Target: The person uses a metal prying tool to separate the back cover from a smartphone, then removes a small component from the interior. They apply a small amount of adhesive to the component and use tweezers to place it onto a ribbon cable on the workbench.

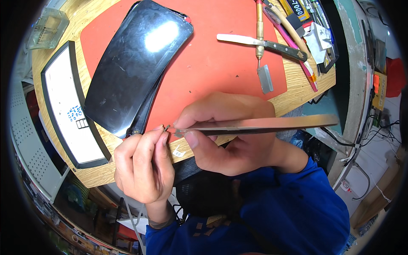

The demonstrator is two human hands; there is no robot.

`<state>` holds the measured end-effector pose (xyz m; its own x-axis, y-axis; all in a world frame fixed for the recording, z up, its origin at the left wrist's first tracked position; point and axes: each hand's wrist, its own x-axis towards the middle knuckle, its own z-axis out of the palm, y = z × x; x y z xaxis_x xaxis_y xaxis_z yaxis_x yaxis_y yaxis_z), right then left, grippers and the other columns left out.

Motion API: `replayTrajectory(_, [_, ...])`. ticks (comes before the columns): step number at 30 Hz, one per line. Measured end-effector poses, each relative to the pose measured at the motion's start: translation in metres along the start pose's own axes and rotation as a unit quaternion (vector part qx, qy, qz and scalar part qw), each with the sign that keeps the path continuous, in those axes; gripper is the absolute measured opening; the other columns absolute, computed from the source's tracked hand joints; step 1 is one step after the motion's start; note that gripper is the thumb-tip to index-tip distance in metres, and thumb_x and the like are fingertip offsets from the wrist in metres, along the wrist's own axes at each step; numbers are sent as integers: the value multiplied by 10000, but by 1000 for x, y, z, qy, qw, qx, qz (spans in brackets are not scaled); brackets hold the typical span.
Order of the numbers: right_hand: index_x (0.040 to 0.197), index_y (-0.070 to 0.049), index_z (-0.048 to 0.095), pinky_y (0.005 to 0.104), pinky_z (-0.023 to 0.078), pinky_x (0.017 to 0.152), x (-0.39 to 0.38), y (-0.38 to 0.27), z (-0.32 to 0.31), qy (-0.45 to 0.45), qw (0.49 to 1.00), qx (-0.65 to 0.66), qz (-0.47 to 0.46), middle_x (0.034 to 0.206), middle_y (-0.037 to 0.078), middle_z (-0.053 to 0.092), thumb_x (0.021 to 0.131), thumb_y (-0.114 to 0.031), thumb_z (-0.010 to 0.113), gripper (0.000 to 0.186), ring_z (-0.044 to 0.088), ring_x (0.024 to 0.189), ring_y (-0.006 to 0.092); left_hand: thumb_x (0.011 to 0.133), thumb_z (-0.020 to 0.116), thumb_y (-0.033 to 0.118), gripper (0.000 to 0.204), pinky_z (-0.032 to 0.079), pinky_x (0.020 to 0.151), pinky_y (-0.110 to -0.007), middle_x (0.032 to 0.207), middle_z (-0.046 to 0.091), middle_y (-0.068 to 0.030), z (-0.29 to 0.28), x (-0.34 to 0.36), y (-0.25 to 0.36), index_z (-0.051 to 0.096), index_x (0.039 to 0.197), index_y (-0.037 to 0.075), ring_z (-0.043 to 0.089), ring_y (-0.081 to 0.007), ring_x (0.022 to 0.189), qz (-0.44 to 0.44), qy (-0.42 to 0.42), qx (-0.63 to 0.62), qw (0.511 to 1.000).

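Note:
My left hand is closed, its thumb and fingertips pinching a tiny dark part near the front edge of the table. What kind of part it is, I cannot make out. My right hand grips a pair of metal tweezers, whose back end points right. Their tips lie close to the small part; whether they touch it is too small to tell. Beyond my left hand lies a phone, its glossy black screen panel sitting askew over the body beneath. Below the fingertips is a small white piece.
A red mat covers much of the wooden table. At the left stands a white board with a dark frame, behind it a clear glass container. A spatula crosses a bladed scraper; a black tray of tools sits far right.

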<state>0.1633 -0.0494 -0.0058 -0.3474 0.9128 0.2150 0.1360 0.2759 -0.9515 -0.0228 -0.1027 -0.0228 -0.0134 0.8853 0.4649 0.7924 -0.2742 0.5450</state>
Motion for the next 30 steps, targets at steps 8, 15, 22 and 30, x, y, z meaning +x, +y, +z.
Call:
replayTrajectory(8, [1062,39,744,249,552,643,-1,-4,-4,-19,998,17,49,886,89,747,932,3,761,136,706,731,102,831,870,-31,172,536,621,-337,860,706,-119,0,1,-2,798,987,-13,681,-240,727,-1,-1,-11,1000])
replayTrajectory(15, [1068,74,733,277,601,714,-17,-10,-29,32,998,-30,41,934,140,764,967,9,714,122,747,806,146,831,872,-23,164,523,595,-328,847,697,-109,1,1,-3,793,973,1,679,-228,705,1,16,-11,1000])
replayTrajectory(22, [1082,37,744,245,583,701,-52,-3,-50,180,973,-30,144,896,84,774,977,13,680,125,730,768,93,861,859,-25,147,525,610,-329,860,698,-115,4,-1,-2,796,990,2,683,-231,719,-14,23,-4,1000])
replayTrajectory(30, [1062,33,715,231,579,688,-53,-6,-64,168,966,-27,192,845,68,740,1023,-43,640,114,707,736,78,861,848,-52,184,523,630,-317,891,694,-118,3,-3,-3,811,1033,1,675,-217,750,8,40,-14,999])
